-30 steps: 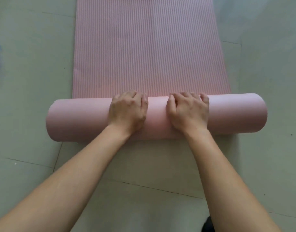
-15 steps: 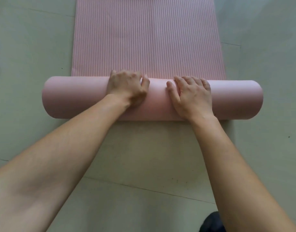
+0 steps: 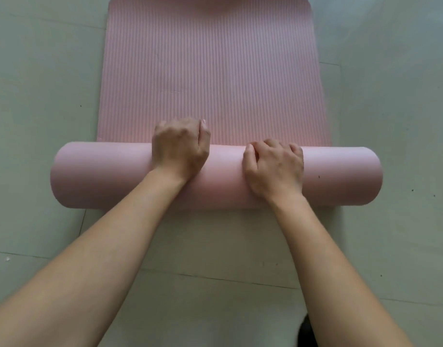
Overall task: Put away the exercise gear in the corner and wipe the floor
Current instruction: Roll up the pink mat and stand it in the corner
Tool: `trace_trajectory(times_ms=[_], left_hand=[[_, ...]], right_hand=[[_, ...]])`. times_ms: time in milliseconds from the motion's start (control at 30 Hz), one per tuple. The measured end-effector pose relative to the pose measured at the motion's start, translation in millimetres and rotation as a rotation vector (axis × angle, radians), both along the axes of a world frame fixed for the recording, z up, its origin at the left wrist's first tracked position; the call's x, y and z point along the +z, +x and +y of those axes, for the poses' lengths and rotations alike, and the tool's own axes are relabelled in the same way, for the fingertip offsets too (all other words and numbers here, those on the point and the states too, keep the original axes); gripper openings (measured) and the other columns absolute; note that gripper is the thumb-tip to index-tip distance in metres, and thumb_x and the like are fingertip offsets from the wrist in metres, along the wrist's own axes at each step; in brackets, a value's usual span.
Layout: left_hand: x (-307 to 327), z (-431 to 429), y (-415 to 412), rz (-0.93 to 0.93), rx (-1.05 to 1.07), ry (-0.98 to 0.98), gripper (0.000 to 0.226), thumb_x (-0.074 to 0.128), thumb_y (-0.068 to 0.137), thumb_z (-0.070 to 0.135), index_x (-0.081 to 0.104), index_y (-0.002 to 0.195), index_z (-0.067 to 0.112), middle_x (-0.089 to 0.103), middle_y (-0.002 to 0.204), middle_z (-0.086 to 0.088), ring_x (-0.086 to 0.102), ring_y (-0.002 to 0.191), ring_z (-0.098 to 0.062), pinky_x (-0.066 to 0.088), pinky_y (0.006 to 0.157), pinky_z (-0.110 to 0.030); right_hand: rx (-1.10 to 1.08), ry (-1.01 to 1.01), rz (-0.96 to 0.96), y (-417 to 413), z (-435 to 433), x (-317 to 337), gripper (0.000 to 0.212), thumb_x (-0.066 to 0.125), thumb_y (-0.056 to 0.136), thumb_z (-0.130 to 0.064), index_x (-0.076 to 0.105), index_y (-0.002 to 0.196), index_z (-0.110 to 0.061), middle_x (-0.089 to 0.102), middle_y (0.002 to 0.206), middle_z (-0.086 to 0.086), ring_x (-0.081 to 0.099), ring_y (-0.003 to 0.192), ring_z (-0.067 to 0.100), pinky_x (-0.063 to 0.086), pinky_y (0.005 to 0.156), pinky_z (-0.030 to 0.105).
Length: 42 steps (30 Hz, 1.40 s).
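Floor (image 3: 35, 101): we see pale tiles all around, with a few dark specks on the right.
Left hand (image 3: 179, 147): we have it on top of the roll, near the middle. Its fingers curl over the far side, pressed together on the roll.
Mat (image 3: 212, 71): pink and ribbed. The flat part lies on the floor in front of our hands, running away from us. Its far end is at the top of our view.
Roll (image 3: 97, 175): the rolled part of the mat, fat and smooth. It lies across us, long way left to right, touching the flat part.
Right hand (image 3: 275, 166): we have it on top too, just beside the left hand. Its fingers are bent, a little apart, tips pressing on the roll.
Which hand is farther on: the left hand reaches a bit more over the roll.
Next move, we think: push the roll away from us, over the flat part, with both hands even so it stays straight.
Still to do, we think: finish rolling, carry it to the corner, wipe the floor.
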<state>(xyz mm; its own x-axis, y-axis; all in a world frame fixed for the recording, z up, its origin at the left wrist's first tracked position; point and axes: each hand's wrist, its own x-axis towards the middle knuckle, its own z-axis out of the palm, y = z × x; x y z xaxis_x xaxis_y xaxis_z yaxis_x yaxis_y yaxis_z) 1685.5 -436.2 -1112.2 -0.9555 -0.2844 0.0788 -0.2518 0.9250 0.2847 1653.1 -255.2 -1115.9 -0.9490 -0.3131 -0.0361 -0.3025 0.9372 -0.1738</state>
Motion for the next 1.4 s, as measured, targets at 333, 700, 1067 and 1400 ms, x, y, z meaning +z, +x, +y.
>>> trace_trajectory(times_ms=[333,700,1067,1400], left_hand=[[-21,-3,-1,-0.127,-0.028,-0.21,0.054,0.027,0.094,0.047,0.059,0.126,0.018,0.064,0.12,-0.012,0.055,0.114,-0.034,0.03,0.105,-0.05],[-1,-14,-46,-0.348,-0.091,-0.133,0.057,0.026,0.094,0.042,0.069,0.1,0.005,0.067,0.107,-0.023,0.063,0.098,-0.038,0.045,0.085,-0.039],[9,-14,-38,-0.193,0.067,0.002,0.044,0.03,0.101,0.036,0.064,0.099,0.008,0.067,0.106,-0.022,0.061,0.096,-0.039,0.042,0.087,-0.043],[4,-6,-42,-0.199,0.01,-0.199,0.056,0.021,0.096,0.049,0.065,0.114,0.018,0.067,0.111,-0.015,0.059,0.104,-0.034,0.035,0.098,-0.047]], right_hand=[[-0.13,-0.231,0.209,-66,-26,-9,0.043,0.037,0.103,-0.039,0.068,0.088,-0.013,0.069,0.092,0.008,0.062,0.09,0.034,0.039,0.087,0.039],[0.004,-0.051,0.1,8,21,-14,0.061,0.033,0.099,-0.054,0.053,0.143,-0.016,0.049,0.15,0.013,0.036,0.143,0.033,0.015,0.122,0.051],[-0.047,0.044,-0.084,-35,-14,11,0.048,0.032,0.096,-0.045,0.073,0.105,-0.022,0.069,0.111,0.008,0.06,0.106,0.031,0.033,0.103,0.046],[-0.144,-0.235,0.225,-55,0,-13,0.045,0.037,0.102,-0.043,0.067,0.124,-0.017,0.061,0.135,0.011,0.05,0.131,0.032,0.026,0.115,0.047]])
